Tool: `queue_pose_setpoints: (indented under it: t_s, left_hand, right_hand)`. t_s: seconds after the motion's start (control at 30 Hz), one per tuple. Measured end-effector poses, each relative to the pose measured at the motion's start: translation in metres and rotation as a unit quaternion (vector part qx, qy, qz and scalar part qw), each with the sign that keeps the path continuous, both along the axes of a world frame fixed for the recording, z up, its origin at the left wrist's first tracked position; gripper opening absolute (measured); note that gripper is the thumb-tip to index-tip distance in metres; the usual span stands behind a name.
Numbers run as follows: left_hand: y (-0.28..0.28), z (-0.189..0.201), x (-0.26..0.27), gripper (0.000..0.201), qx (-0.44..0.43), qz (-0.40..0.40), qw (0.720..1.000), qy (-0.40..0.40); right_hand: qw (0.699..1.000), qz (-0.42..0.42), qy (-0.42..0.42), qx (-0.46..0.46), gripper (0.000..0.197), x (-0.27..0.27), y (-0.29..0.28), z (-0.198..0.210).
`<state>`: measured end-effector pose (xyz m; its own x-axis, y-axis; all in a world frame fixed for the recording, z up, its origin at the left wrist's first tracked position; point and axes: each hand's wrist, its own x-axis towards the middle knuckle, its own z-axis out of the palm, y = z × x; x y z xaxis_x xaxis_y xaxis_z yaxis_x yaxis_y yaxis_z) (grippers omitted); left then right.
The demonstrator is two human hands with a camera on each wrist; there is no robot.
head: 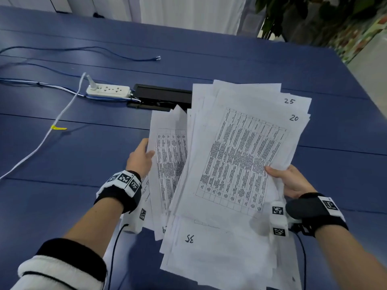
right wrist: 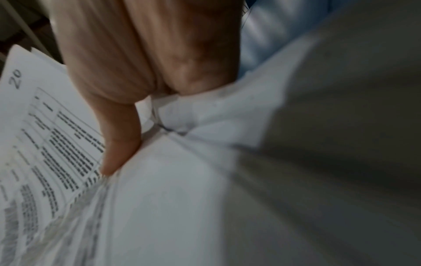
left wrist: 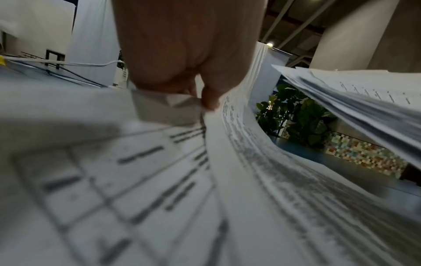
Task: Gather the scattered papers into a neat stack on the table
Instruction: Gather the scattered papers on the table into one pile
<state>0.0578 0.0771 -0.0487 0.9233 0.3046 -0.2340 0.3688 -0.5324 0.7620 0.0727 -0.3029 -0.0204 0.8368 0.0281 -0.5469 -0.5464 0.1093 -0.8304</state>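
A loose, fanned bundle of white printed papers (head: 236, 155) hangs above the blue table (head: 83, 147), held from both sides. My left hand (head: 140, 156) grips a smaller batch of sheets (head: 169, 160) at its left edge, thumb on top; the left wrist view shows the left hand (left wrist: 200, 93) pinching those sheets (left wrist: 159, 180). My right hand (head: 290, 181) holds the bigger batch at its right edge, with the top sheet marked 20. In the right wrist view the thumb (right wrist: 118, 144) presses on that printed sheet (right wrist: 45, 144). More sheets (head: 217, 254), one marked 35, sit lower at the near edge.
A white power strip (head: 107, 91) with a white cable (head: 41, 141) lies at the left. A black cable box (head: 161, 97) is set in the table behind the papers. A blue network cable (head: 125, 56) runs across the far side. A potted plant (head: 293, 15) stands beyond the far right corner.
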Motion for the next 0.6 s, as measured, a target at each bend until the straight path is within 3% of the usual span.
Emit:
queue_pose_setpoints:
  t_s: [0.17,0.33,0.5,0.6]
  left_hand:
    - [0.001,0.0,0.007,0.024,0.02,0.059,0.998,-0.024]
    - [-0.005,0.0,0.014,0.015,-0.009,0.017,0.999,-0.042]
    - [-0.014,-0.005,0.028,0.015,-0.032,0.0,0.999,0.008]
    - [-0.017,-0.004,0.035,0.01,-0.088,-0.006,0.996,0.024]
  right_hand:
    - [0.999,0.032,-0.003,-0.017,0.03,0.013,0.012,0.002]
    - [0.999,0.046,0.008,-0.018,0.03,0.023,0.024,-0.004]
    - [0.997,0.051,0.03,-0.042,0.04,0.027,0.034,-0.013]
    - [0.997,0.049,0.032,-0.049,0.033,0.027,0.035,-0.017]
